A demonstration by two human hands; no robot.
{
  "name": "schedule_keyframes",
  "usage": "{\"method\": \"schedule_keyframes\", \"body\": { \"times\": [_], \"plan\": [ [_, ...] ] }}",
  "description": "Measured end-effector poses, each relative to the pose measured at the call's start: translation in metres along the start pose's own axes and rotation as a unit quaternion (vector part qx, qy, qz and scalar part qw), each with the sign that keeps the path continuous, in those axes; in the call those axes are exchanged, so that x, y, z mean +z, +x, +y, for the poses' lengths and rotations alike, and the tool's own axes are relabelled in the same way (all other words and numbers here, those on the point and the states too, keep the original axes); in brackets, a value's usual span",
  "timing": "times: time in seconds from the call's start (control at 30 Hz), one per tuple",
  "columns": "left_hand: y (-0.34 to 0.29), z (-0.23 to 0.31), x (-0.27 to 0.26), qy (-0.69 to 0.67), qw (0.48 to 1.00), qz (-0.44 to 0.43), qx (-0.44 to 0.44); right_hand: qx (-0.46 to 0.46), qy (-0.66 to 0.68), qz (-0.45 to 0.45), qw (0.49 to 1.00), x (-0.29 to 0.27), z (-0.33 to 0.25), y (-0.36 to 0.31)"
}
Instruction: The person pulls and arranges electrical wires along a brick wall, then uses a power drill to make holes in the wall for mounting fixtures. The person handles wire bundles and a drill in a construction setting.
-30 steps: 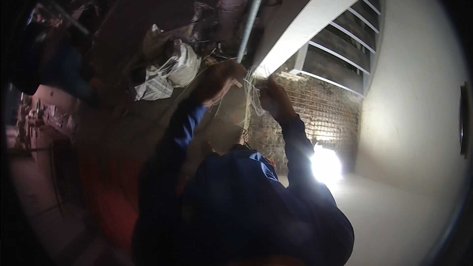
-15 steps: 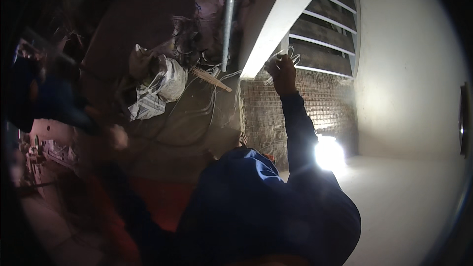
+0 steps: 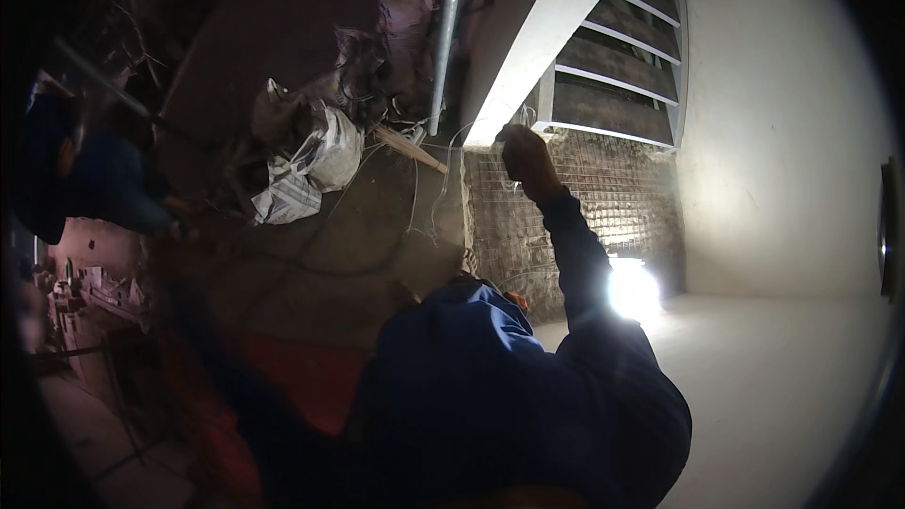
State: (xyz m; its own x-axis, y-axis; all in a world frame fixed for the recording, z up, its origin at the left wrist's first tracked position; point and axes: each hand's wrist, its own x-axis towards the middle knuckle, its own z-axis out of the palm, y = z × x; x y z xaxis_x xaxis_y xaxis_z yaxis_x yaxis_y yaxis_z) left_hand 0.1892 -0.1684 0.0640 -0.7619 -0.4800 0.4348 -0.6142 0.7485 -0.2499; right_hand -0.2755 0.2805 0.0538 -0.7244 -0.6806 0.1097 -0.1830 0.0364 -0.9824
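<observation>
My right hand point(image 3: 530, 158) reaches forward, closed around a thin white cord point(image 3: 526, 114). Loops of the cord stick out above the fist, and a strand trails left of it toward the floor. Below the hand is a rough wall section covered with wire mesh point(image 3: 594, 193). At the left my left hand point(image 3: 193, 259) is dark and smeared, so its fingers and anything in them cannot be made out. Close by it, another person in dark blue clothing point(image 3: 108, 174) stretches an arm toward my left arm.
A metal pole point(image 3: 447, 38) rises beside a white beam point(image 3: 528, 47) and a slatted white frame point(image 3: 616, 85). Several crumpled sacks point(image 3: 330, 151) and a bundle of sticks point(image 3: 412, 148) lie on the floor. A bright lamp point(image 3: 634, 290) shines near my right arm.
My right hand has turned and dropped slightly, with the fingers now closed in a fist. The cord loops have shifted with it. My left hand has drawn left, near the other person.
</observation>
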Motion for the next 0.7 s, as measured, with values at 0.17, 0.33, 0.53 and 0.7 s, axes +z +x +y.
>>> {"method": "schedule_keyframes", "body": {
  "times": [0.17,0.33,0.53,0.7],
  "plan": [
    [0.039,0.289,-0.059,-0.720,0.693,-0.023,0.043,0.128,0.012,-0.022,0.991,0.045,-0.014,-0.014],
    [0.045,0.419,-0.080,-0.747,0.654,-0.075,-0.093,0.103,0.096,-0.009,0.990,0.078,-0.036,-0.024],
    [0.066,0.339,-0.040,-0.721,0.693,-0.011,-0.019,-0.117,-0.317,-0.208,0.918,0.038,-0.041,-0.035],
    [0.054,0.213,0.007,-0.252,0.955,-0.093,-0.122,0.134,0.083,-0.062,0.986,-0.001,-0.028,-0.031]
  ]
}}
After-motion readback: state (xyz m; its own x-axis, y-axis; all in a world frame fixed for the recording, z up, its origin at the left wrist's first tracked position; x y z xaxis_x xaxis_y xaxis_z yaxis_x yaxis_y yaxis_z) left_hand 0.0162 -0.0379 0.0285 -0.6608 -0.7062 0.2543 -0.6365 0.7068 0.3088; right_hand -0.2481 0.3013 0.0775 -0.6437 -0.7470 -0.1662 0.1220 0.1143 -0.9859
